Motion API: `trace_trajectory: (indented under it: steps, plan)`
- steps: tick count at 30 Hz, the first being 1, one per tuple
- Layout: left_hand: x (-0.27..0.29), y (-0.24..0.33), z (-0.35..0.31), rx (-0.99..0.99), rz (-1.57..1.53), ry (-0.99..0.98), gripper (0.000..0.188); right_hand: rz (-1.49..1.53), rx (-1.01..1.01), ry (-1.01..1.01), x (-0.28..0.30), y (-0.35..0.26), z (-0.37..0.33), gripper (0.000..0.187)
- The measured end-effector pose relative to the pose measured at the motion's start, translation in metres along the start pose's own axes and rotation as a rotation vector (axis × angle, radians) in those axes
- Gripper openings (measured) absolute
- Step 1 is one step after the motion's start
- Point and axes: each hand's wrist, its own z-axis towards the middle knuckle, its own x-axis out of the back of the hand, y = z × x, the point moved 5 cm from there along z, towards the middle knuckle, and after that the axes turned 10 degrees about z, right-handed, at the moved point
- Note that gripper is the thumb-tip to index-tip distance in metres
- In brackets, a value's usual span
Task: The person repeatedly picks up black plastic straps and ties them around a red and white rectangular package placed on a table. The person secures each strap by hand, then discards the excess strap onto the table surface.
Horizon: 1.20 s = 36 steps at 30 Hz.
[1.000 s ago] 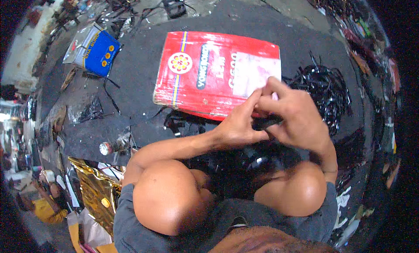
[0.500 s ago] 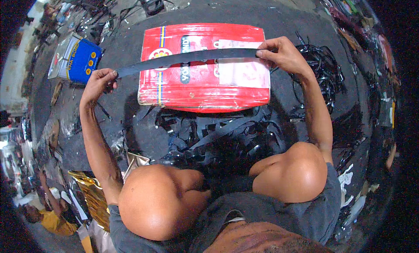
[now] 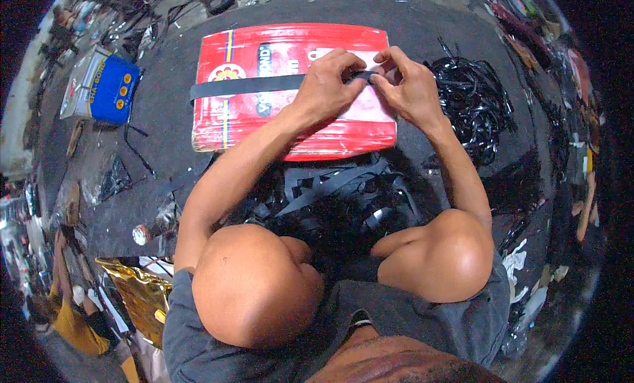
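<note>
A flat black strip (image 3: pixel 264 85) lies across the top of a red carton (image 3: pixel 297 136), its left end at the carton's left edge. Above the carton's right half, my two hands are close together. My left hand (image 3: pixel 327 85) pinches the strip near its right end between thumb and fingers. Close beside it, my right hand (image 3: pixel 411 89) has its thumb and fingertips closed on the strip's tip. A whitish patch (image 3: pixel 370 109) on the carton shows partly beneath my hands.
A pile of shiny black strips (image 3: pixel 474 105) is right of the carton. More dark strips (image 3: pixel 330 185) lie between it and my knees. A blue and white tin (image 3: pixel 109 85) stands at the left. Gold sheet (image 3: pixel 139 294) lies lower left, near a person in yellow (image 3: pixel 76 327).
My left hand has moved right from the strip's left end and is now beside my right hand. The strip, earlier stretched between them above the carton, now lies across it.
</note>
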Motion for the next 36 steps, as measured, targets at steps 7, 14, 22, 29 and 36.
trace_trajectory:
  steps: [7,14,22,29,36]
  plan:
    - [-0.002,0.006,0.001,-0.004,0.005,0.032,0.017,-0.057,0.253,0.063,0.005,-0.001,-0.008,0.016]
    - [-0.006,0.003,-0.002,-0.049,0.039,0.036,0.015,-0.128,0.302,0.030,0.004,0.003,-0.012,0.017]
    - [-0.002,0.000,-0.002,-0.093,0.031,0.001,0.014,-0.163,0.408,-0.095,0.008,-0.001,-0.011,0.019]
    - [-0.004,-0.002,0.000,-0.079,0.029,0.013,0.015,0.022,0.304,0.015,0.004,0.012,-0.014,0.021]
    - [-0.004,-0.006,0.002,0.009,-0.029,0.023,0.011,0.159,0.159,0.162,-0.002,0.027,-0.013,0.017]
